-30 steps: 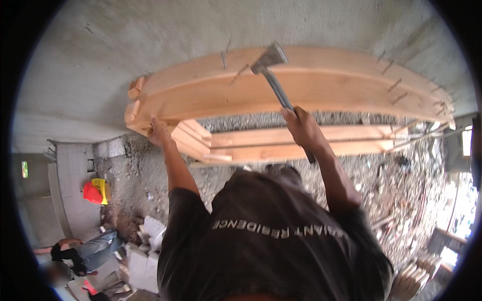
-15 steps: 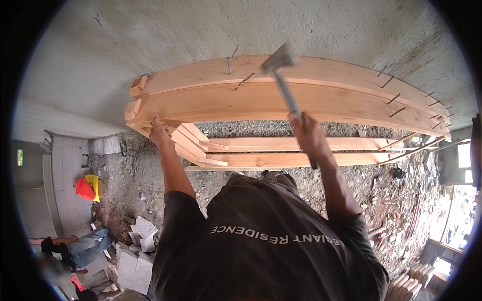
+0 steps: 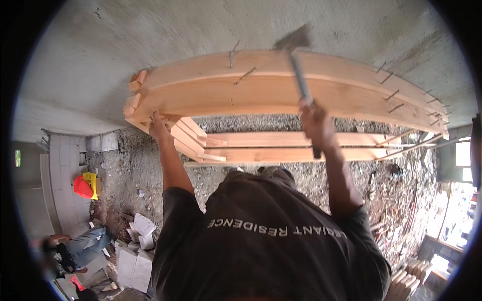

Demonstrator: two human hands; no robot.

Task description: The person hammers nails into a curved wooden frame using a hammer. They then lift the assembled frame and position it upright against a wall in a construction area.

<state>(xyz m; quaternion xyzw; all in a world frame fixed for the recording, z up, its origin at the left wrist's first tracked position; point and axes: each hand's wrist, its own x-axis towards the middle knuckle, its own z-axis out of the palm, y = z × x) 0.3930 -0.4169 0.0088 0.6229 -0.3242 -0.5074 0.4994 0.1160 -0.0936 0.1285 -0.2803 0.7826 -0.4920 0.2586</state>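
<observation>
A large pale timber frame [image 3: 201, 98] stands against the wall in front of me, its upper side made of two long parallel boards. At its left corner my left hand [image 3: 160, 128] has its fingers pinched together against the lower board; whatever lies between them is too small to make out. My right hand [image 3: 317, 125] is wrapped round the handle of a hatchet [image 3: 300, 75]. The hatchet's broad grey head, blurred by motion, shows above the upper board. Two bent nails or wires [image 3: 245, 76] stick out of the boards left of the hatchet.
Several more nails [image 3: 393, 95] project from the boards' right end. Rubble [image 3: 135, 170] covers the ground. A red and yellow bag [image 3: 85, 186] lies by the left block wall. Pale blocks [image 3: 134, 266] and another person's legs [image 3: 86, 247] are at lower left; a bright opening [image 3: 459, 210] is at right.
My right hand and the hatchet have moved up and slightly right, the head rising past the upper board. My left hand stays at the frame's left corner.
</observation>
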